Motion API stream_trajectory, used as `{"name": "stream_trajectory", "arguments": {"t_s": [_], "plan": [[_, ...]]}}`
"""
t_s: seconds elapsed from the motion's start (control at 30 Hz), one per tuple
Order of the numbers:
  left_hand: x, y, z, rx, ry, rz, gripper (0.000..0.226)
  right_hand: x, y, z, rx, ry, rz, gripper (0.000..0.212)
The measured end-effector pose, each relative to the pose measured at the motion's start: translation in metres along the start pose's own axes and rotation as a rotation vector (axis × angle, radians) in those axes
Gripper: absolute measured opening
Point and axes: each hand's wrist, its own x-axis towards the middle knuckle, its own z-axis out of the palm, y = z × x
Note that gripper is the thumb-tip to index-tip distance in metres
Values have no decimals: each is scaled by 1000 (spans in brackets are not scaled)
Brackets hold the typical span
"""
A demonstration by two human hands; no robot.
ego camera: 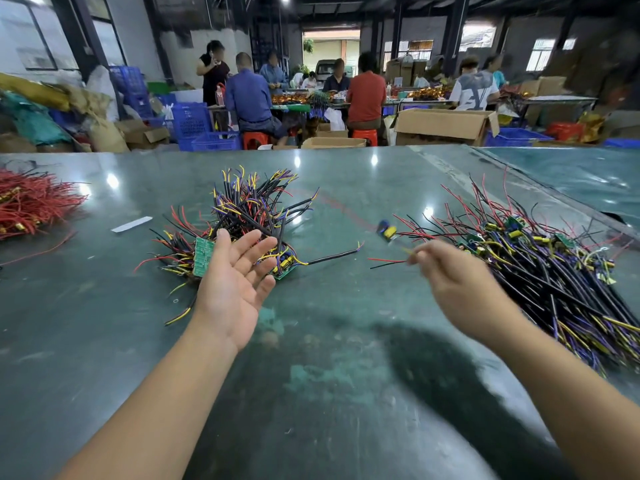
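Observation:
My left hand (pixel 235 282) is held palm up with straight fingers just in front of a heap of small green circuit boards with black, red, yellow and purple wires (pixel 242 216). It holds nothing. My right hand (pixel 453 275) pinches the wires of one small board (pixel 387 231), which hangs blurred in the air between the two heaps. A larger heap of wired boards (pixel 547 268) lies to the right of that hand on the green table (pixel 311 341).
A bundle of red wires (pixel 31 202) lies at the table's far left, with a white strip (pixel 131 224) near it. Beyond the table's far edge, several people sit at benches among cardboard boxes (pixel 443 126) and blue crates (pixel 194 123).

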Motion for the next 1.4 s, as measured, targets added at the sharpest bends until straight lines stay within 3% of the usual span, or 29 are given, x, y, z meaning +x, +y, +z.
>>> {"name": "stream_trajectory", "arguments": {"t_s": [0.1,0.2,0.27,0.33,0.43,0.5,0.6,0.7,0.9,1.03,1.17,1.3,1.4], "plan": [[1,-1,1,93,64,93,35,9,21,-24,-304,249,166,21],[5,-2,-2,477,291,444,28,8,41,-40,-674,289,313,24],[5,-2,-7,739,430,628,43,6,45,-41,-743,340,315,30],[6,0,-14,939,557,697,50,4,39,-35,-656,410,261,34],[14,4,-21,1218,710,458,45,2,23,-13,-517,359,109,34],[17,4,-26,1354,689,277,46,-3,13,7,-423,263,27,35],[20,3,-34,1478,633,182,40,-13,3,33,-323,116,-83,35],[24,6,-41,1499,673,213,36,-14,2,41,-253,40,-154,31],[30,11,-43,1413,769,263,53,-13,8,36,-177,-1,-120,25],[29,9,-47,1564,721,155,53,-13,8,37,-156,-3,-122,23],[28,9,-47,1553,692,130,58,-14,7,39,-133,-21,-135,20],[28,6,-42,1544,746,263,54,-13,8,40,-128,-16,-138,19],[28,-2,-35,1667,612,493,67,-13,8,40,-125,-29,-138,18]]}}
